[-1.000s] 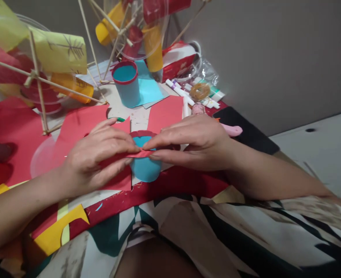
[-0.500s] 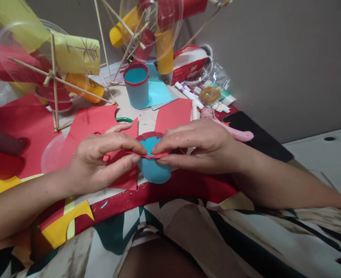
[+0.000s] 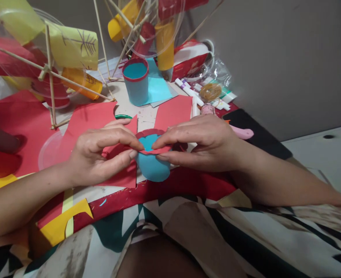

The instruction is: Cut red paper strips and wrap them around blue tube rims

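A small blue paper cup (image 3: 153, 166) with a red paper rim strip (image 3: 150, 133) stands at the table's near edge. My left hand (image 3: 100, 152) pinches the rim strip on its left side between thumb and forefinger. On the cup's right side my right hand (image 3: 199, 141) pinches the same strip. Both hands rest over sheets of red paper (image 3: 83, 119). A second blue cup with a red rim (image 3: 136, 81) stands farther back on a light blue sheet (image 3: 158, 88).
Two stick-and-paper-tube wheel models (image 3: 48, 65) rise at the back left and back centre. White glue sticks (image 3: 187, 90), a roll of rubber bands (image 3: 210, 92), a red and white bag (image 3: 187, 61) and a pink tool (image 3: 243, 133) lie at the right. Yellow scraps (image 3: 60, 224) hang off the near edge.
The view has shifted slightly. Both hands stay pinched on the red rim strip, working it round the top of the blue cup.
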`<state>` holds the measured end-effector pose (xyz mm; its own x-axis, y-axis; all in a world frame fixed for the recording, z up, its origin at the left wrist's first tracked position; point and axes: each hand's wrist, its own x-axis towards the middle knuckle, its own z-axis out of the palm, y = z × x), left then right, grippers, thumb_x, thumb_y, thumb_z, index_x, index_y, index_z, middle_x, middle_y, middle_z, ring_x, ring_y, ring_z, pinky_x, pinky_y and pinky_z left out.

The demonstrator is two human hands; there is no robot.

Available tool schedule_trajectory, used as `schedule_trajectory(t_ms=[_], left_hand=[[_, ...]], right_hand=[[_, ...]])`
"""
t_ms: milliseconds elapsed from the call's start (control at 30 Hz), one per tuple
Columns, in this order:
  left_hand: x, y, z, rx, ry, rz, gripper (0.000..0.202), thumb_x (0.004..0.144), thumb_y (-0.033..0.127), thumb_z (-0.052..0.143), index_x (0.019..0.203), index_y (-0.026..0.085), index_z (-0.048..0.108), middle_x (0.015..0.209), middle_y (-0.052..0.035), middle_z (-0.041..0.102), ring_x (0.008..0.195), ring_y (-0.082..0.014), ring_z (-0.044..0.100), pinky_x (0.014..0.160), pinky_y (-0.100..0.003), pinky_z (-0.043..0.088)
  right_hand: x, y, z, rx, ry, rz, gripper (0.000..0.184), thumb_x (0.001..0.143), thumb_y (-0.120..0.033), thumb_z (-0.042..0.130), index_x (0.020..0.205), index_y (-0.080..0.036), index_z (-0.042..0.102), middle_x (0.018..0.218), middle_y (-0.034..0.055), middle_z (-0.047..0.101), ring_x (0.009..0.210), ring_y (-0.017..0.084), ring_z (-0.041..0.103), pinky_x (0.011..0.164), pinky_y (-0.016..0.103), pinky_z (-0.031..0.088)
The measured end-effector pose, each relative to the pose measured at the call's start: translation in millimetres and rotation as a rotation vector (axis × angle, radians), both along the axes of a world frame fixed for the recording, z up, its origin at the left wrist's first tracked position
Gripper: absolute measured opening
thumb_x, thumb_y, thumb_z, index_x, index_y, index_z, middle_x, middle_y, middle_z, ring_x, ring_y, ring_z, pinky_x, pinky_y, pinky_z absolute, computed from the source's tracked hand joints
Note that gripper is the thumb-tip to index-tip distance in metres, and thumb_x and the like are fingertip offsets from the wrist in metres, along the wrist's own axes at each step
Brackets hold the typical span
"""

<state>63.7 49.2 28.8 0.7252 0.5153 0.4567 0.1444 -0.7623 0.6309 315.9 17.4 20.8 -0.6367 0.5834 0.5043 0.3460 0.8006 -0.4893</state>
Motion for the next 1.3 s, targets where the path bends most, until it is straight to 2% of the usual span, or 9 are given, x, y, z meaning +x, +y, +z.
schedule_trajectory(t_ms=[233,400,600,700,833,900,1000,1133,1300], left_hand=[[-1.7,4.0,5.0,0.017,0.049,-0.115,0.025,0.083,0.021,0.079,0.106,0.024,0.071,0.096,-0.0042,0.078,0.088,-0.0196,0.073,0.087,-0.038,0.059],[-1.4,3.7,5.1,0.052,0.046,-0.070,0.011,0.090,0.016,0.070,0.098,0.024,0.071,0.085,-0.0003,0.077,0.083,-0.0165,0.073,0.094,-0.038,0.057],[-3.1,-3.5,9.7,0.114,0.049,-0.022,0.010,0.090,0.019,0.067,0.094,0.027,0.072,0.082,0.0016,0.078,0.077,-0.0160,0.074,0.104,-0.042,0.053],[-2.6,-6.5,10.3,0.177,0.068,-0.012,0.015,0.089,0.014,0.065,0.094,0.026,0.072,0.082,0.0022,0.077,0.073,-0.0141,0.073,0.110,-0.042,0.050],[-1.0,-7.8,12.4,0.175,0.034,-0.026,0.018,0.085,0.005,0.062,0.091,0.019,0.071,0.091,-0.0047,0.078,0.088,-0.0152,0.075,0.090,-0.029,0.059],[-0.5,-7.8,14.7,0.170,0.050,-0.038,0.020,0.084,0.003,0.059,0.090,0.019,0.070,0.091,-0.0050,0.077,0.089,-0.0145,0.074,0.081,-0.024,0.060],[-0.6,-7.5,15.8,0.189,0.116,-0.059,0.023,0.083,0.002,0.055,0.088,0.021,0.068,0.084,-0.0010,0.076,0.080,-0.0135,0.074,0.093,-0.031,0.058],[-2.6,-7.2,10.5,0.230,0.095,-0.093,0.022,0.081,0.005,0.055,0.088,0.021,0.068,0.084,-0.0013,0.077,0.078,-0.0152,0.075,0.112,-0.042,0.049],[-5.5,-6.5,10.9,0.315,0.142,-0.122,0.025,0.081,0.007,0.055,0.095,0.022,0.069,0.086,-0.0009,0.079,0.079,-0.0150,0.076,0.116,-0.038,0.045]], right_hand=[[1.5,0.2,-0.7,-0.006,0.004,0.010,0.008,0.096,-0.022,0.064,0.098,-0.017,0.070,0.084,0.0010,0.074,0.065,0.006,0.062,0.061,0.019,0.048],[-0.4,0.8,-0.7,0.003,0.018,0.022,0.007,0.095,-0.020,0.065,0.098,-0.016,0.071,0.085,0.0021,0.076,0.069,0.007,0.065,0.061,0.019,0.049],[-2.2,1.5,-1.0,-0.028,0.062,0.039,0.011,0.097,-0.023,0.063,0.100,-0.019,0.072,0.089,0.0037,0.077,0.076,0.010,0.070,0.068,0.022,0.055],[-1.6,2.2,-2.1,-0.034,0.064,0.044,0.009,0.096,-0.022,0.064,0.099,-0.019,0.072,0.092,0.0046,0.077,0.083,0.012,0.071,0.074,0.023,0.057],[-0.9,3.0,-3.4,0.005,0.062,0.060,0.008,0.096,-0.022,0.065,0.099,-0.017,0.071,0.090,0.0039,0.075,0.082,0.011,0.070,0.072,0.023,0.056],[-1.0,2.4,-2.5,0.021,0.050,0.066,0.009,0.097,-0.023,0.065,0.098,-0.015,0.070,0.088,0.0033,0.074,0.080,0.010,0.069,0.070,0.022,0.055],[-1.5,0.3,0.3,0.015,0.016,0.069,0.012,0.099,-0.024,0.062,0.097,-0.015,0.069,0.086,0.0024,0.072,0.078,0.009,0.068,0.069,0.020,0.054],[-1.3,-2.5,2.6,0.028,0.005,0.067,0.011,0.100,-0.023,0.061,0.097,-0.016,0.068,0.084,0.0018,0.073,0.076,0.008,0.067,0.066,0.020,0.052],[-0.1,-2.5,2.2,0.044,0.014,0.069,0.008,0.098,-0.020,0.063,0.097,-0.014,0.069,0.082,0.0021,0.073,0.072,0.008,0.065,0.064,0.019,0.049]])
